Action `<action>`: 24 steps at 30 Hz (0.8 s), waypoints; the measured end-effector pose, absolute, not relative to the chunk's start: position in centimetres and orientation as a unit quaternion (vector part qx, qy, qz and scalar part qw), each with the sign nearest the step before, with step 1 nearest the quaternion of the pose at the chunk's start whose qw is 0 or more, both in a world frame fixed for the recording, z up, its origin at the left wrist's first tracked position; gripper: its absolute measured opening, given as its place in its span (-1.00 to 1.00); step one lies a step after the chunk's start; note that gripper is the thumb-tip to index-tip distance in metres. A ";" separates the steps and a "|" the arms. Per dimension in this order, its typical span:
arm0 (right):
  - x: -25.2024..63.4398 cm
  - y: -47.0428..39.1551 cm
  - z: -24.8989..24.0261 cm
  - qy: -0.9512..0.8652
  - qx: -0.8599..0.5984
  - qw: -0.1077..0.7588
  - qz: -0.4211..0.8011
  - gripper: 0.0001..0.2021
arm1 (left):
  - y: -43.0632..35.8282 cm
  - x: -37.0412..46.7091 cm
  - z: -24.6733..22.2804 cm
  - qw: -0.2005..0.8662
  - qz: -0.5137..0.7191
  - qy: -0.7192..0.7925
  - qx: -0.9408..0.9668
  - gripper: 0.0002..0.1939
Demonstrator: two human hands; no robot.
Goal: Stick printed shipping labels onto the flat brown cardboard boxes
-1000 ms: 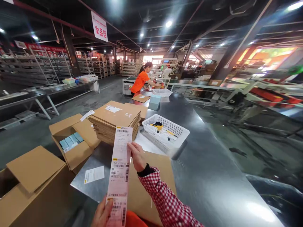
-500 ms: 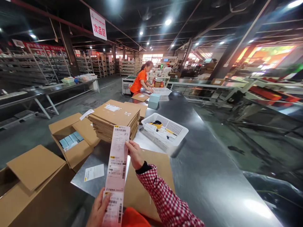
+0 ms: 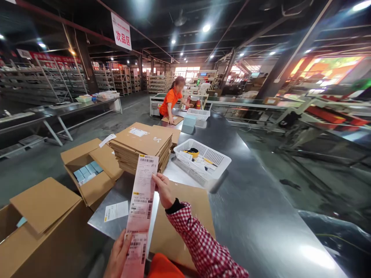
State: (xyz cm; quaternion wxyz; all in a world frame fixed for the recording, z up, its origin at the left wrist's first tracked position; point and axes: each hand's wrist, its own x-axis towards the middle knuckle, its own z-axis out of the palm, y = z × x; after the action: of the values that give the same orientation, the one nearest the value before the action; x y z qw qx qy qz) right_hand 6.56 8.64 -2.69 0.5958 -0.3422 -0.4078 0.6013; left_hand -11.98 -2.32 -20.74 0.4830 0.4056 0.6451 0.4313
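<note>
A long strip of printed shipping labels stretches between my two hands above the table's near edge. My right hand, below a red checked sleeve, pinches the strip's right edge near its upper end. Lower down, my left hand grips its left side, thumb on the printed face. Under my right forearm lies a flat brown cardboard piece. A loose label sheet rests on the table to the left of the strip. Behind the strip stands a stack of folded cartons.
A white basket with yellow tape and tools sits on the metal table. Open cartons stand at the left, one with light-blue boxes. A co-worker in orange leans over the far end, near a blue box.
The label strip and my hands have shifted slightly left. The co-worker has turned, one arm now reaching down onto a flat cardboard piece.
</note>
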 end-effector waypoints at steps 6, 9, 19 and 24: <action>6.4 8.3 -3.2 -0.410 -0.346 0.588 0.606 -0.63 | -2.8 -12.1 -20.0 0.477 0.421 0.649 0.419 -0.14; 6.4 8.1 -3.5 -0.409 -0.348 0.586 0.607 -0.62 | -2.9 -12.2 -18.5 0.471 0.434 0.626 0.445 -0.28; 6.2 8.0 -4.7 -0.417 -0.375 0.565 0.605 -0.60 | -3.2 -12.9 -16.4 0.459 0.431 0.579 0.518 -0.45; 5.8 7.7 -5.1 -0.402 -0.386 0.554 0.618 -0.61 | -3.6 -13.2 -16.6 0.461 0.428 0.570 0.528 -0.47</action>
State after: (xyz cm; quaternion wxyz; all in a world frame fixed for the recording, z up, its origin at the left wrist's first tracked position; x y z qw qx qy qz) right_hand 5.80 7.69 -5.08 0.5543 -0.3859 -0.4022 0.6181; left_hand -13.18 -3.56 -16.63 0.4613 0.5276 0.5704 0.4284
